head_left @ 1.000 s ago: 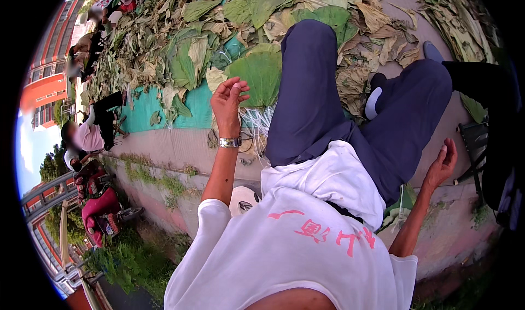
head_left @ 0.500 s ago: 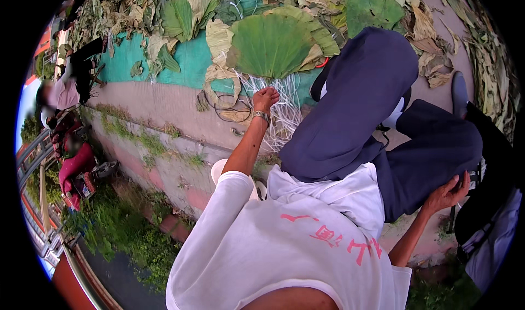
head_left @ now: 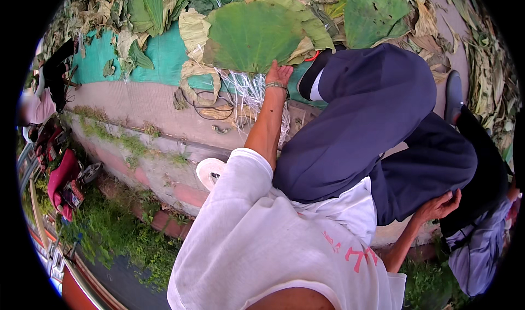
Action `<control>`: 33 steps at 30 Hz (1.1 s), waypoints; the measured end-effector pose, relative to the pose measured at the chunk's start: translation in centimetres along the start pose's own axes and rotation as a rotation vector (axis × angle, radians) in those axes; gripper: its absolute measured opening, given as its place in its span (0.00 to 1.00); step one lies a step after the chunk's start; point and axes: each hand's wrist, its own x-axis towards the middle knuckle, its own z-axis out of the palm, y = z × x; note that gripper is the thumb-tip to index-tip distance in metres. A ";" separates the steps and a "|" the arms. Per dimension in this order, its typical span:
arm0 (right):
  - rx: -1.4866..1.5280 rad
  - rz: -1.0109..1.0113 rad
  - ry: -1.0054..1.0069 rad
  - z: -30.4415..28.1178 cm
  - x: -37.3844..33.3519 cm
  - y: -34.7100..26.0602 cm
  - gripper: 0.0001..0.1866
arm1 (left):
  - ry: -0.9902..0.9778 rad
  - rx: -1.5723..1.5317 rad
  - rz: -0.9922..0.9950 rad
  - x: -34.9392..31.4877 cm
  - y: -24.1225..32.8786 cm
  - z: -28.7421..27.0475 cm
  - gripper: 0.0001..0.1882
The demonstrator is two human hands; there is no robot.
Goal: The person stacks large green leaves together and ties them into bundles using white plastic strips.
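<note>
A broad green folded leaf [head_left: 251, 34], like a lotus leaf, lies on dry yellowish leaves in front of me. My left hand [head_left: 279, 73] is at its near edge, fingers stretched out and apart and touching the leaf. Beneath and beside that wrist spreads a bundle of white strings [head_left: 240, 88]. Low on the right, my right hand [head_left: 439, 206] rests beside my bent leg, holding nothing that I can see, with its fingers loosely bent and apart. A red-orange loop [head_left: 313, 56] pokes out near my shoe; the rest of it is hidden.
Green sheeting [head_left: 164, 58] lies under heaps of dried leaves. A dark wire loop [head_left: 210, 110] and a white roll [head_left: 210, 173] are left of my arm. Another person [head_left: 481, 239] sits close on the right. A low concrete ledge [head_left: 153, 151] borders weeds; a red scooter [head_left: 65, 179] stands beyond.
My left hand has gone from closed above the strings to spread at the leaf's edge, moving slightly forward and right. My right hand stays by my leg. The view has shifted a little.
</note>
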 end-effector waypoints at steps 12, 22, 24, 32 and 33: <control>-0.029 0.001 0.023 0.4 0.2 -1.0 0.14 | -0.039 -0.153 0.134 0.4 0.0 2.4 0.16; 0.040 -0.028 0.010 0.7 0.4 -0.9 0.13 | -0.227 -0.300 0.194 -1.9 2.6 2.6 0.14; 0.042 -0.034 0.012 0.8 0.5 -1.1 0.13 | -0.252 -0.306 0.191 -2.7 3.7 2.7 0.12; 0.156 0.007 0.011 0.8 0.3 -0.7 0.12 | -0.351 -0.195 0.286 -9.4 7.6 6.1 0.15; 0.162 0.009 0.008 0.8 0.3 -0.7 0.12 | -0.375 -0.176 0.314 -10.4 8.4 6.6 0.15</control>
